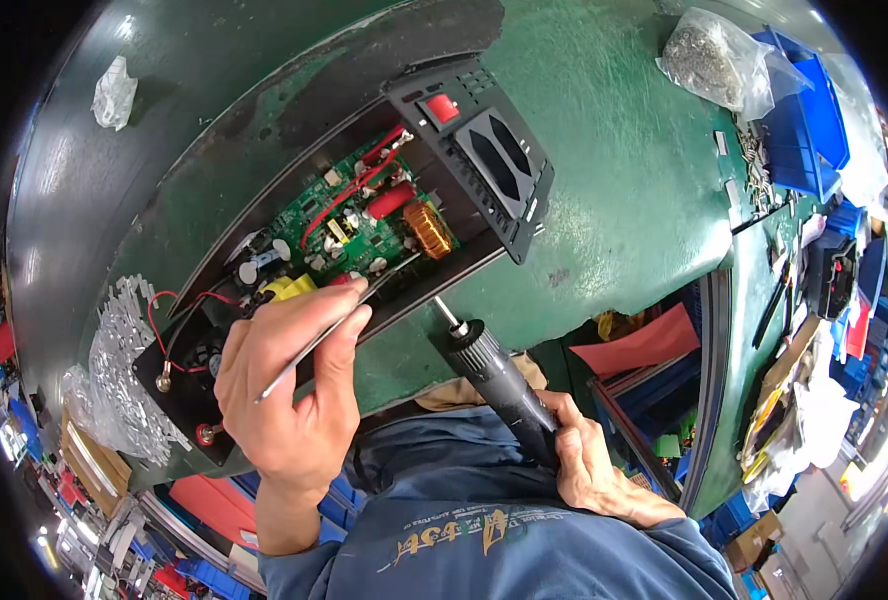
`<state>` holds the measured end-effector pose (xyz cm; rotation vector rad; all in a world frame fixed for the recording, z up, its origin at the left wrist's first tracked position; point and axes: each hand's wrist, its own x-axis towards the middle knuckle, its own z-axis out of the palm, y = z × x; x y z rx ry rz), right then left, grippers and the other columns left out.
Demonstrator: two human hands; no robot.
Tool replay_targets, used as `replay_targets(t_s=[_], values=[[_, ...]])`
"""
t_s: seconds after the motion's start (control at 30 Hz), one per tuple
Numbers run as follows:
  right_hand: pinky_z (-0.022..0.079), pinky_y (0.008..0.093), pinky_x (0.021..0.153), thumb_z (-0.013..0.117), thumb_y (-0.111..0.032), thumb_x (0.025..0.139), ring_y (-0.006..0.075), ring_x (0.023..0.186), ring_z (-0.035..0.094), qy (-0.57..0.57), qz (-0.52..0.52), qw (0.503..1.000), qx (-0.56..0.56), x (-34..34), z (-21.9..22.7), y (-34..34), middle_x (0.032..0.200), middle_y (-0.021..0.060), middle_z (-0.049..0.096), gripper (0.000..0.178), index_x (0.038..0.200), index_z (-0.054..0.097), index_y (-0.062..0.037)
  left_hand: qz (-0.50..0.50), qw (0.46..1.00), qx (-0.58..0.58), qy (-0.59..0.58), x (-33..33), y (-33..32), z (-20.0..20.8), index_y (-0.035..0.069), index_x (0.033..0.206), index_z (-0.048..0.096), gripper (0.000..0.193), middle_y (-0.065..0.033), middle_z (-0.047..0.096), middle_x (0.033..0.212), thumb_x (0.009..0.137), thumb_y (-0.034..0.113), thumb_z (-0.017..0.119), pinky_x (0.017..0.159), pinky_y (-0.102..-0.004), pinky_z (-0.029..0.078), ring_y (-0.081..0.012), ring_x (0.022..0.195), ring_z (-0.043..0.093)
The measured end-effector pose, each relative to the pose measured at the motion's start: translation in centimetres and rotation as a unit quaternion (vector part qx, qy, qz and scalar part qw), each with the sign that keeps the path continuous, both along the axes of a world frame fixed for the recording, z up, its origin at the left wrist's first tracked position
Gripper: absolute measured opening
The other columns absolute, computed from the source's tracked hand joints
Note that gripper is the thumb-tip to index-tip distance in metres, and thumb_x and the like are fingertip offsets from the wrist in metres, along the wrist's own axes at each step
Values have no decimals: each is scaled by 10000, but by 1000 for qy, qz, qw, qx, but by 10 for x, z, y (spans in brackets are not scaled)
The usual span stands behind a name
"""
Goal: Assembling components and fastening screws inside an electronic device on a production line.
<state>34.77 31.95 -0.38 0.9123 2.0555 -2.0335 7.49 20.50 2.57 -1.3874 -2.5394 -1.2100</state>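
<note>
An open black metal case (476,160) lies slantwise in front of me, its vented end panel with a red switch at the upper right. Inside it shows a green circuit board (309,205) with red wires, red cylindrical parts and a copper-wound coil (429,230). My left hand (294,400) is closed on slim metal tweezers (309,350), whose tip reaches into the case just below the coil. My right hand (592,460) grips a black electric screwdriver (504,385). Its bit points up at the case's near wall, and whether it touches cannot be told.
Silvery metal strips (129,370) are heaped left of the case. A clear bag of small parts (706,60) and a blue bin (799,120) stand at the far right, near loose screws (756,165). Below the bench edge, an open drawer (654,380) holds red material.
</note>
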Motion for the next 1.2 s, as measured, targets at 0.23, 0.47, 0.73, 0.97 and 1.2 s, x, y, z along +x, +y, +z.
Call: replay_targets(t_s=[0.23,0.47,0.73,0.97,1.2], values=[[496,382,825,400,-193,1061,300,851,646,-81,15,996,-21,-12,14,7,976,182,644,376,1345,524,20,2,999,11,31,-3,-2,2,69,1049,693,212,-51,774,952,863,64,795,633,-302,449,-200,777,720],[453,273,721,269,-725,1013,145,747,601,-87,-44,949,-299,-7,2,7,839,94,657,873,1334,525,45,-12,1000,-7,4,-3,-3,5,80,1027,675,172,-33,775,957,885,96,771,619,-281,437,-176,796,735],[451,289,637,330,-813,941,182,673,592,-55,-33,899,-433,-5,-16,9,800,127,656,996,1328,536,81,-35,999,-29,-15,-9,-1,15,78,1006,663,199,-50,778,932,854,14,775,614,-281,419,-172,792,736],[466,289,723,687,-521,927,136,784,602,-42,-28,893,-446,-7,-11,13,866,74,656,737,1363,532,52,-70,995,-66,-5,-12,-3,16,72,1072,654,296,-30,764,1019,809,35,787,618,-283,450,-179,760,703],[451,275,750,663,-462,973,117,808,589,-57,-18,907,-417,-6,-4,11,876,52,658,624,1372,531,-1,-29,999,19,-24,-5,-6,48,2,1103,649,282,-112,725,1022,834,46,722,681,-315,547,-254,780,676]])
